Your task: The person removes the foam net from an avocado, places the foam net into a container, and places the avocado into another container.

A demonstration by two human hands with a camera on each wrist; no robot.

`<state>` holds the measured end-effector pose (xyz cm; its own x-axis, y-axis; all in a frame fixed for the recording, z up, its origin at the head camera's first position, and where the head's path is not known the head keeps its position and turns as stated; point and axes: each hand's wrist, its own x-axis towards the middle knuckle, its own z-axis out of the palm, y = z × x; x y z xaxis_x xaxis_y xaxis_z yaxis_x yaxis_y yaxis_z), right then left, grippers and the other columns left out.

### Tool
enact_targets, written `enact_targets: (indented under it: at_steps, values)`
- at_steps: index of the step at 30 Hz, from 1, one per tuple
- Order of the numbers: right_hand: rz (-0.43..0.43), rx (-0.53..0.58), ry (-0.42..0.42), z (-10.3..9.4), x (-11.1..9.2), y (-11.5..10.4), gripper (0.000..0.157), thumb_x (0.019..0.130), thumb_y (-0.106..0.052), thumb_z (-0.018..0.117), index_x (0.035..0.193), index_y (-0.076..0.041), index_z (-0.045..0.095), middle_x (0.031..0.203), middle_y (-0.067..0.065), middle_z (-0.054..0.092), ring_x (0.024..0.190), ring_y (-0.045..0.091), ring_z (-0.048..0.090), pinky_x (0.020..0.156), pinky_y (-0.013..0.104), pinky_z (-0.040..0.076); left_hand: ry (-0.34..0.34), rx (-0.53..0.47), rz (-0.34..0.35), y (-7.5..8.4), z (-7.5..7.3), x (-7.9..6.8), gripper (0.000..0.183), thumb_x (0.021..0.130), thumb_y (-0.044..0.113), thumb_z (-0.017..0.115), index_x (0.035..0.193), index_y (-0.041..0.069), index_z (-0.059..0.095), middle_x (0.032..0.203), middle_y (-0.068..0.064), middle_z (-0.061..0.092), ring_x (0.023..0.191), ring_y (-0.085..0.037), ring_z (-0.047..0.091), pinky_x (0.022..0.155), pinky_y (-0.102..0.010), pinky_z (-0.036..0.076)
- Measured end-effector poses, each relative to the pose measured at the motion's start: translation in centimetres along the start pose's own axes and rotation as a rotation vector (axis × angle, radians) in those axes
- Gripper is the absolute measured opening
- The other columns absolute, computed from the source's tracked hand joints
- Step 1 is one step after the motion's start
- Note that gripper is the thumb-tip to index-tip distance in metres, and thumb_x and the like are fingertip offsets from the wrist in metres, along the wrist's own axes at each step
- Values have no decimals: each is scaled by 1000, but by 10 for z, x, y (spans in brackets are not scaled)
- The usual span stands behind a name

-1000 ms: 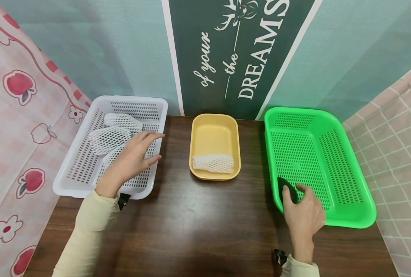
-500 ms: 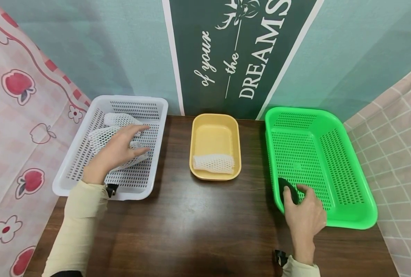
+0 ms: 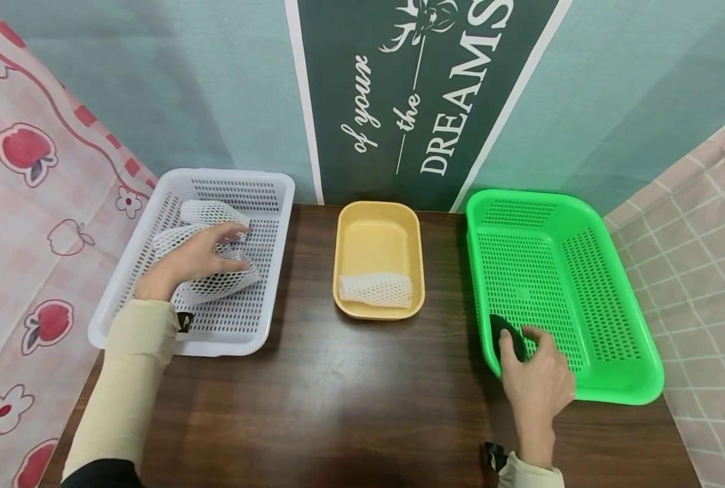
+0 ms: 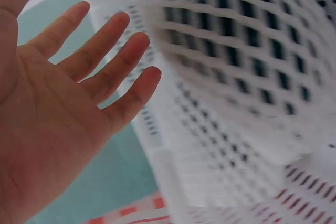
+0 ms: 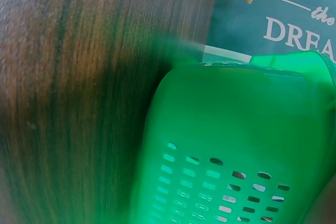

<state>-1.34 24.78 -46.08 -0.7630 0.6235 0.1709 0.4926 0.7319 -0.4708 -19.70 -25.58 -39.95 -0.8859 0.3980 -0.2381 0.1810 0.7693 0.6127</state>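
Over the white basket (image 3: 281, 271) my left hand (image 3: 188, 259) hangs with fingers and thumb apart, holding nothing. Beneath and around it lie several white foam net sleeves (image 3: 212, 212). Through the mesh of one sleeve (image 4: 247, 30), close to my spread left fingers in the left wrist view, something dark shows. My right hand (image 3: 539, 379) reaches over the near left corner of the green basket (image 3: 633, 379). It grips a smooth black oval object (image 3: 515, 342) between thumb and fingers; its exact kind is unclear. In the right wrist view the basket's green wall (image 5: 231, 114) hides that hand's grip.
Between the two baskets stands a small yellow tray (image 3: 379, 237) with one white foam net sleeve (image 3: 376, 289) at its near end. All rest on a dark wooden table (image 3: 338, 393). Behind them hangs a teal cloth (image 3: 234, 88); patterned cloths flank both sides.
My left hand has moved left, from the white basket's right rim to over the foam net sleeves. My right hand and the black object have stayed in place.
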Motion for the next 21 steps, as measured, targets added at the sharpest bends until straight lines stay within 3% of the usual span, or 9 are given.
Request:
enact_targets:
  at_steps: [6,12,21]
  values:
    - [-7,3,5,1,0,1,43,90,-46,63,118,-13,69,76,20,62,55,29,44,47,36,25,-46,-43,-65,-17,5,0,76,87,29,76,147,1,40,146,-27,46,134,-46,43,109,-62,35]
    - [-7,11,19,1,-1,1,41,90,-45,64,116,-13,70,79,22,64,54,30,45,46,35,24,-114,-60,-120,-21,8,0,84,86,35,76,151,3,34,154,-28,36,143,-46,33,114,-62,28]
    - [-11,11,30,2,0,1,41,90,-44,64,116,-13,70,74,20,63,54,30,45,46,35,24,-191,-1,-123,-25,15,-1,86,80,31,81,148,2,37,154,-32,31,142,-50,28,114,-66,24]
